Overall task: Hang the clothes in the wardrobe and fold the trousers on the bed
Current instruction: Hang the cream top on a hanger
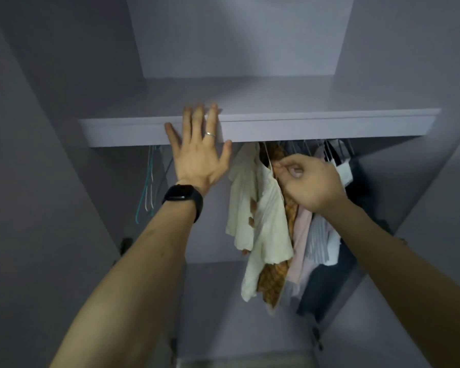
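I face the inside of a grey wardrobe. My left hand (199, 152), wearing a ring and a black watch, lies flat with straight fingers against the front edge of the shelf (303, 126). My right hand (311, 181) pinches the orange patterned garment (272, 282) near its top, just below the shelf. A cream shirt (258, 224) hangs on a thin wire hanger to the left of it, touching it. Pink, striped grey and dark clothes (319, 240) hang to the right. The rail itself is hidden behind the shelf.
Several empty hangers (149, 181), teal and white, hang at the left end under the shelf. The wardrobe's side walls (37, 181) close in on both sides, and a lower board (223, 288) lies beneath the clothes.
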A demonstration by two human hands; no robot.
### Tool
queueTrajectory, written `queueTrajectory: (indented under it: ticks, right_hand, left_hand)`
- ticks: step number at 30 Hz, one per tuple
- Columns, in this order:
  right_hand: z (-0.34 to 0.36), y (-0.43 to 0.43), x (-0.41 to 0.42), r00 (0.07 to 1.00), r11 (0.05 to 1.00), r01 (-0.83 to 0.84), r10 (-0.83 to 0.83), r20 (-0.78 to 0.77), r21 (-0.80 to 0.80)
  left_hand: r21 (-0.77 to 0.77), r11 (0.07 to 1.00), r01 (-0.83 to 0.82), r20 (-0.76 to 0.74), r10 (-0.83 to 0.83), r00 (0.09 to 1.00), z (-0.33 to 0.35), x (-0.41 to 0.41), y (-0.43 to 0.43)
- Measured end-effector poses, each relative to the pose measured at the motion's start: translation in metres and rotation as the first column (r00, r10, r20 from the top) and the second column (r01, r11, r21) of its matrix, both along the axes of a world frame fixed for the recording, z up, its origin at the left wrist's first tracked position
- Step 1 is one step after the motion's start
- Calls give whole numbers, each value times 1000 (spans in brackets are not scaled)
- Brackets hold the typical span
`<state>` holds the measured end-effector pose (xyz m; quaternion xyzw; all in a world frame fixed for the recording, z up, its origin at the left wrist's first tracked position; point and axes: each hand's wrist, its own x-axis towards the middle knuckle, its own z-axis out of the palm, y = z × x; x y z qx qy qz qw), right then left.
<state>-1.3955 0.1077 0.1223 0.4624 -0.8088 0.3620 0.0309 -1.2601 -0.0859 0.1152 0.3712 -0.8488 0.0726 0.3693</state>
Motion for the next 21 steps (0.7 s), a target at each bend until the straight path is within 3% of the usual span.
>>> queueTrajectory:
  ticks: [2,4,7,11,16,21]
  right_hand:
    - [-1,32,13,1000,973,-23,24,1,-232]
    - [-6,59,20,999,934,-24,10,-41,-356]
    - [-24,96,25,996,959,65,-46,77,-276]
    - [-79,145,23,981,971,143,-113,159,-192]
    - [-140,198,15,963,960,216,-180,202,-177]
    - [-191,252,14,930,936,339,-318,183,-97]
  left_hand:
    - [87,996,12,-6,-12,1000,3,0,12]
    - [135,989,57,-41,-52,998,0,5,29]
    - [166,968,190,-79,-179,981,-26,15,72]
    - [368,853,370,-103,-358,928,-82,12,139]
    - [545,733,407,-36,-464,885,-144,4,197]
    - [597,661,454,33,-586,810,-184,-23,239]
